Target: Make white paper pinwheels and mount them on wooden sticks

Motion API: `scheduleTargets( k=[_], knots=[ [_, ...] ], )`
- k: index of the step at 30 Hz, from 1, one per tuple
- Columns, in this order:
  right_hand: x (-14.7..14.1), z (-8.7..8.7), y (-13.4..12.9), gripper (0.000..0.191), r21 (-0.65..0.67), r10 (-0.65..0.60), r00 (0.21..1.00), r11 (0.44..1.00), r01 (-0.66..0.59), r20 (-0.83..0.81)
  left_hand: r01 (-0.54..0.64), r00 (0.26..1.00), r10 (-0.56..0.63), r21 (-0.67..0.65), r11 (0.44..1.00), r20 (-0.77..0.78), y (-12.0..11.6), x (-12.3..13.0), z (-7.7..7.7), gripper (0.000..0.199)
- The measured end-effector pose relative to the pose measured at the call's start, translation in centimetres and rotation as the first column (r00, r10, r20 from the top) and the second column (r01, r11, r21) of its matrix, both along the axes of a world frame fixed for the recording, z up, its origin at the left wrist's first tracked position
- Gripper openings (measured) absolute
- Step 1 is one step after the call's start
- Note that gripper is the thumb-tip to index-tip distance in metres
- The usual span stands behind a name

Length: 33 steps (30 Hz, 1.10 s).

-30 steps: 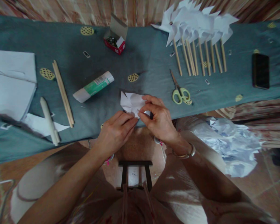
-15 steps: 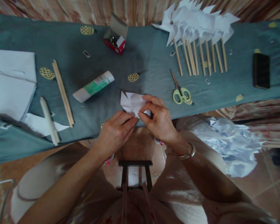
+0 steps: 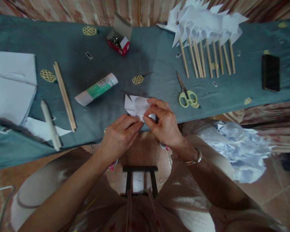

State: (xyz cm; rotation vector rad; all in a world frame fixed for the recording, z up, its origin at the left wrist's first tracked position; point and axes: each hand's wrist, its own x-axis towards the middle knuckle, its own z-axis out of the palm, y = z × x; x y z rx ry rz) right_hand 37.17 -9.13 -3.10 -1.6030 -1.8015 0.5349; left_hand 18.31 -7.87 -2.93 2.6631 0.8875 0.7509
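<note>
A small white paper pinwheel [image 3: 137, 104], with cut and folded points, is held between both hands at the front edge of the table. My left hand [image 3: 120, 132] pinches its lower left side, fingers closed together. On the right side, my right hand [image 3: 163, 120] grips it with thumb and fingers; the fingertips hide part of the paper. Right of the hands lie scissors [image 3: 188, 97] with green handles. A glue stick [image 3: 96, 89] with a green label rests to the left, beyond my left hand.
Several finished paper pinwheels [image 3: 203, 25] on wooden sticks lie at the back right. A red box [image 3: 118, 46] of small metal pieces stands open. Sticks [image 3: 64, 96], a pale pen-like tool [image 3: 50, 125] and paper sheets [image 3: 13, 87] are left; a phone [image 3: 270, 72] and a bag of paper scraps [image 3: 241, 151] are right.
</note>
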Motion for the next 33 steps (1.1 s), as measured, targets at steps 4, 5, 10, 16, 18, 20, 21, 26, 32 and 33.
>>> scheduleTargets(
  k=[4, 5, 10, 16, 18, 20, 21, 26, 32, 33],
  knots=[
    [0.0, -0.1, -0.2, 0.008, -0.007, 0.006, 1.0, 1.0, -0.006, 0.001, 0.0, 1.0, 0.0, -0.002, 1.0, -0.001, 0.0, 0.0, 0.0, 0.016],
    [-0.1, -0.1, -0.3, 0.01, -0.006, 0.008, 1.0, 1.0, -0.008, -0.001, -0.001, 1.0, 0.001, -0.004, 1.0, -0.004, 0.0, 0.0, 0.0, 0.016],
    [-0.3, 0.0, -0.7, 0.021, 0.036, 0.047, 0.999, 0.998, -0.048, 0.024, -0.002, 1.0, 0.001, -0.007, 1.0, -0.017, 0.0, -0.1, -0.1, 0.017],
    [-0.4, 0.3, -0.9, 0.024, 0.065, 0.108, 0.98, 0.991, -0.12, 0.169, 0.003, 1.0, -0.003, -0.007, 1.0, -0.03, 0.0, 0.0, 0.2, 0.018],
    [-0.5, 0.2, -1.0, 0.025, 0.079, 0.136, 0.964, 0.984, -0.158, 0.229, 0.006, 1.0, -0.006, -0.009, 1.0, -0.031, 0.0, 0.0, 0.4, 0.018],
    [-0.7, 0.0, -1.2, 0.026, 0.107, 0.148, 0.945, 0.977, -0.187, 0.292, 0.009, 0.999, -0.01, -0.006, 1.0, -0.032, 0.1, 0.0, 0.4, 0.018],
    [-0.8, -0.1, -1.2, 0.026, 0.124, 0.146, 0.935, 0.973, -0.195, 0.323, 0.01, 0.999, -0.011, -0.007, 1.0, -0.036, 0.1, 0.0, 0.5, 0.017],
    [-1.3, -0.4, -1.4, 0.027, 0.117, 0.144, 0.916, 0.973, -0.201, 0.374, -0.001, 0.999, -0.001, -0.047, 0.999, -0.052, 0.1, 0.1, 0.4, 0.017],
    [-0.5, 0.2, -1.2, 0.028, 0.092, 0.125, 0.968, 0.985, -0.148, 0.218, -0.024, 1.0, 0.023, -0.024, 0.999, -0.011, 0.0, 0.1, 0.1, 0.017],
    [-0.2, 0.4, -1.0, 0.029, 0.104, 0.108, 0.977, 0.986, -0.128, 0.184, -0.026, 1.0, 0.026, -0.013, 1.0, -0.007, 0.0, 0.1, 0.1, 0.016]
  ],
)
